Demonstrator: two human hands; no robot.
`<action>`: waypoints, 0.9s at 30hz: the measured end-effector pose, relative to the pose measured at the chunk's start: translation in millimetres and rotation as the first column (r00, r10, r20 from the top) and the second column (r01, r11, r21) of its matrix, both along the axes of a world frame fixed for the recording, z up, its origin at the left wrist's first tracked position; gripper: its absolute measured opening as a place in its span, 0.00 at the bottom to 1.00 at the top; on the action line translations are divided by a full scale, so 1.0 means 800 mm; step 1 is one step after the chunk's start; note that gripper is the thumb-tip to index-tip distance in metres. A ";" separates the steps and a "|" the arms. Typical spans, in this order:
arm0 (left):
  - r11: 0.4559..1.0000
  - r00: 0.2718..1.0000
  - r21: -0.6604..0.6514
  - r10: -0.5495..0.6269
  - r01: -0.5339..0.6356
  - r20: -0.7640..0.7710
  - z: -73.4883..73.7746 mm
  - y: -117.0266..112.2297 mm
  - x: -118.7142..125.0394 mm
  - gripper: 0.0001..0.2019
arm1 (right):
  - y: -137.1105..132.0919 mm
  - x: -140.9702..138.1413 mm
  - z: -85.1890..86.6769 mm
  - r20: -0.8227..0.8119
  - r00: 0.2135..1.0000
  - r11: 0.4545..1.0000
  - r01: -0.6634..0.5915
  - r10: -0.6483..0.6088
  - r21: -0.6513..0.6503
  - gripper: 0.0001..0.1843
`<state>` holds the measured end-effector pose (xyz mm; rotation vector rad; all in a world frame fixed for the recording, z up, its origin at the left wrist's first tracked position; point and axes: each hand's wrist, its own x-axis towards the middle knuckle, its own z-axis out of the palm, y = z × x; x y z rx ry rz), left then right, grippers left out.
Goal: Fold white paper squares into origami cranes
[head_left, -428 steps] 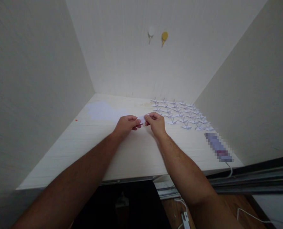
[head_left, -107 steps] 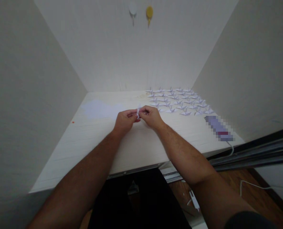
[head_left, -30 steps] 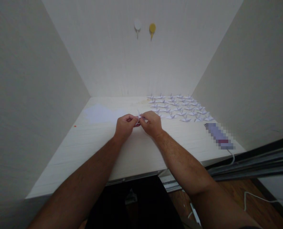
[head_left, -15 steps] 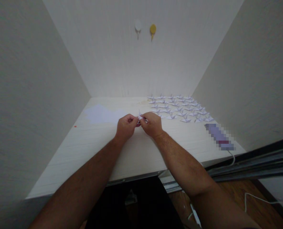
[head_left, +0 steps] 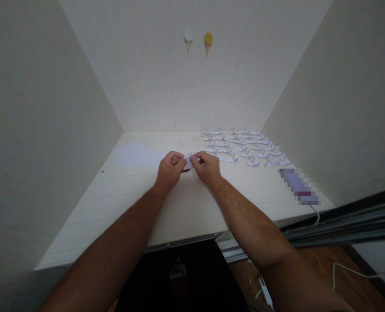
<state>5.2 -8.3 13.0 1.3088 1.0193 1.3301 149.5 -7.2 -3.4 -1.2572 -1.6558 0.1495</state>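
Two hands meet over the middle of the counter [head_left: 179, 208], and between them sits a small folded paper [head_left: 189, 161], white with a faint lilac tint. The left hand [head_left: 170, 168] is curled narrow, its thumb and forefinger pinched on the piece's left end. The right hand [head_left: 207, 167] pinches the right end in the same way, with its other fingers tucked under. The paper is held just above the counter, close to the surface. Whether it touches the surface cannot be told.

The piece looks very light and thin. It is probably stiff along its creases and limp across the flat panels, so it likely crushes or tears if squeezed hard. Its fine points would bend easily. The safest hold seems to be on the thick, layered body near the centre fold, taken with fingertips only and not by a tip or a single flap.

Behind and to the right of the right hand, many paper cranes [head_left: 244, 149] stand in rows, well apart from the hands. A pale sheet [head_left: 137, 154] lies flat beyond the left hand. Near the counter's right edge rests a blurred object [head_left: 299, 186] with a cord [head_left: 314, 214] trailing off it.
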 end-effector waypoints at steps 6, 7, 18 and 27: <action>0.982 0.982 0.007 -0.187 0.187 -0.009 -0.007 0.004 -0.004 0.28 | 0.001 -0.002 -0.001 -0.018 1.000 0.999 -0.019 0.018 -0.037 0.08; 0.984 0.984 0.013 -0.177 0.177 -0.011 -0.008 0.004 -0.004 0.25 | 0.001 -0.002 -0.001 -0.020 1.000 0.999 -0.009 0.008 -0.040 0.08; 1.000 0.997 0.022 0.005 -0.003 -0.076 -0.012 0.008 -0.001 0.18 | 0.002 -0.004 -0.002 -0.119 0.993 0.991 -0.040 0.025 -0.126 0.09; 0.989 0.937 0.147 0.077 -0.027 -0.342 -0.010 0.009 -0.010 0.15 | -0.003 -0.005 0.002 -0.146 0.987 0.989 -0.089 0.071 -0.121 0.06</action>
